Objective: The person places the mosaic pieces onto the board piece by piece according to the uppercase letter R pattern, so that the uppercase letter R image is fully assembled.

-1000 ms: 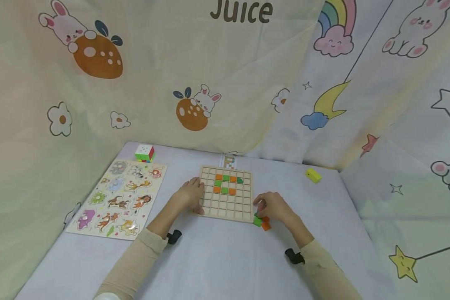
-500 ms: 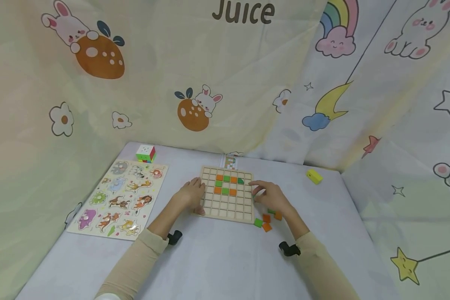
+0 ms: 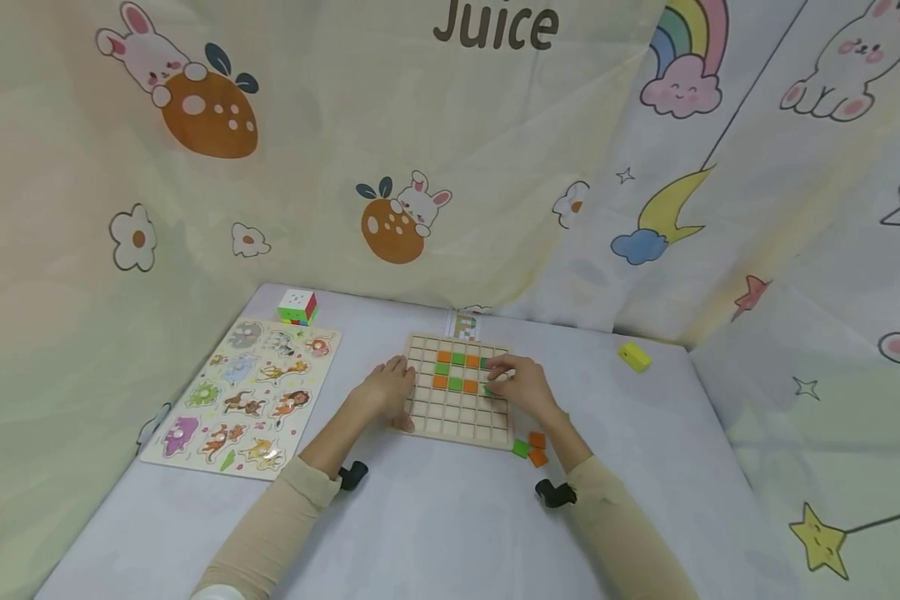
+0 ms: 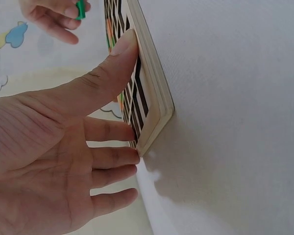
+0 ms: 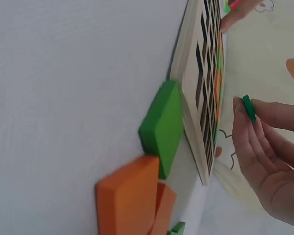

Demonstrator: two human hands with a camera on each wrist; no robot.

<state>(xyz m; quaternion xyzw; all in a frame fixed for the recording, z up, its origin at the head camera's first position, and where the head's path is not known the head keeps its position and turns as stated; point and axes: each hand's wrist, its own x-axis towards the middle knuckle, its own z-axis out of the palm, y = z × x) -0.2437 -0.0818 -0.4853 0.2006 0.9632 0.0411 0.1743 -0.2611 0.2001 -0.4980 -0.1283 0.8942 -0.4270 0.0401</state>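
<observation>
A wooden grid board (image 3: 457, 425) lies mid-table with several orange and light green tiles (image 3: 456, 384) set in its cells. My left hand (image 3: 392, 390) steadies the board's left side. In the left wrist view its thumb (image 4: 120, 61) rests on the board's edge, and the straight fingers touch the board near a corner. My right hand (image 3: 527, 387) is over the board's right part. It pinches a small dark green tile (image 5: 249, 108) between thumb and fingertips, held above the board in the right wrist view. Another dark green piece (image 3: 483, 363) sits in the grid, partly covered by the right hand.
Loose orange tiles (image 3: 537, 440) and a green tile (image 3: 521, 448) lie by the board's near right corner. An animal puzzle board (image 3: 243, 400) and a puzzle cube (image 3: 297, 307) are on the left. A yellow block (image 3: 634, 357) lies far right, a patterned card (image 3: 465, 325) behind the board.
My right hand has moved from the loose tiles up and left over the board, carrying a dark green tile. The left hand has stayed at the board's left side.
</observation>
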